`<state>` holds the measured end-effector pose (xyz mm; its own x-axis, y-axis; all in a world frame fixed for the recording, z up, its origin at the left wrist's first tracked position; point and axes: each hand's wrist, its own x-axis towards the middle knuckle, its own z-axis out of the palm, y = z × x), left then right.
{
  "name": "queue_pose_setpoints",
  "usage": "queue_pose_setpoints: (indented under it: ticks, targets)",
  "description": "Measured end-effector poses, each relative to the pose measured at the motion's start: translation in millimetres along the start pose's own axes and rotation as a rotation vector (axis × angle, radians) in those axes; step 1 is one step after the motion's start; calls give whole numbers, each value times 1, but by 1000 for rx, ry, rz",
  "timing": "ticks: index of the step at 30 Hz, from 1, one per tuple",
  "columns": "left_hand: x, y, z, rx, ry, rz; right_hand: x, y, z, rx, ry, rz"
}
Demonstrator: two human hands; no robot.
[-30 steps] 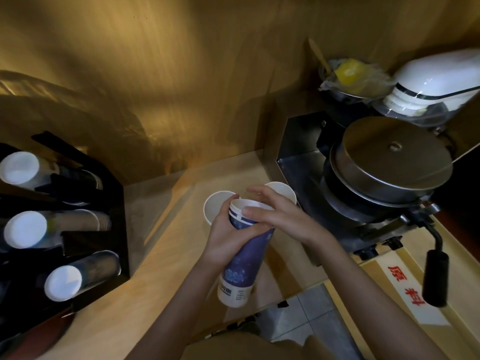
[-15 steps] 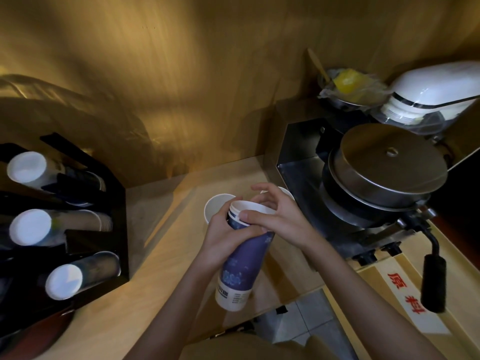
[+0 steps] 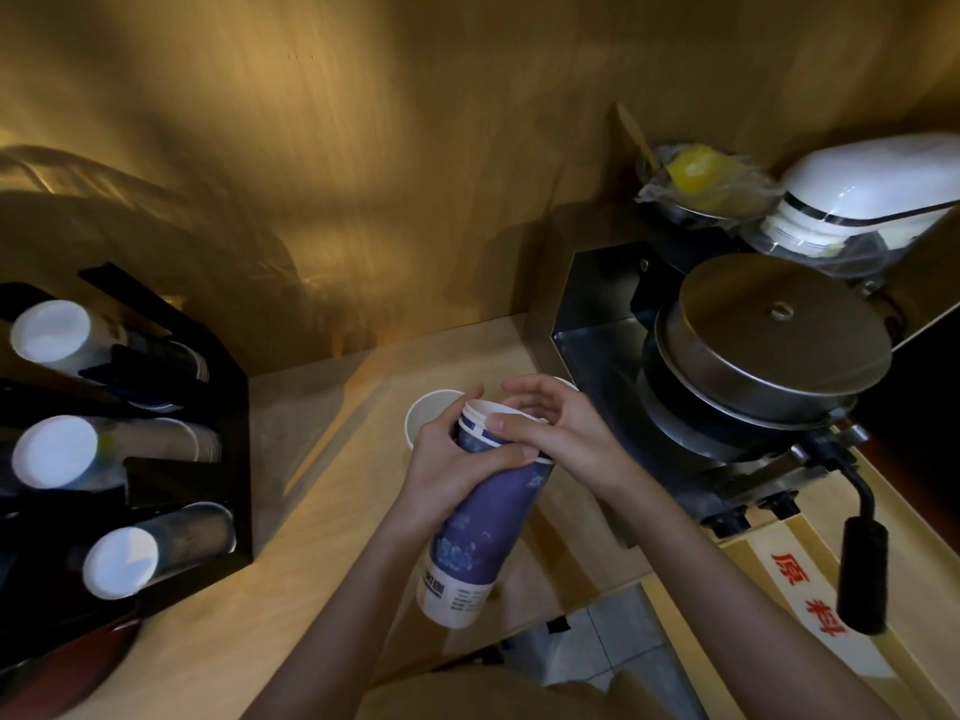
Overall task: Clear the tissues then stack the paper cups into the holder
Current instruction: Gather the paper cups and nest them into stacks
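Firmly, left hand (image 3: pixel 454 462) grips cup stack (image 3: pixel 480 532); right hand's (image 3: pixel 569 433) fingers (image 3: pixel 530 391) pinch its rim.

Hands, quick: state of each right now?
Left hand: holding the blue cup stack.
Right hand: thumb on the stack's rim; grip cannot be told.

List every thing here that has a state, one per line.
cup stack, tilted, held in both hands.
left hand, grips the stack's upper part.
right hand, pinches the stack's top rim.
white cup, upright on the counter, mouth up.
cup holder, three slots loaded with cups.
machine lid, closed.
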<state>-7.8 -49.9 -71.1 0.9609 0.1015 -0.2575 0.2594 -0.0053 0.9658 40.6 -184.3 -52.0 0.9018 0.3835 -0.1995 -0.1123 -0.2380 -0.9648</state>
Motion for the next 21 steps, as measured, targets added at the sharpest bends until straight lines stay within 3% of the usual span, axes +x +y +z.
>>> queue_pose_setpoints:
  ticks: [21]
  targets:
    - [15, 6, -12, -23, -121, -51, 14, -5, -4, 69, -75, 1]
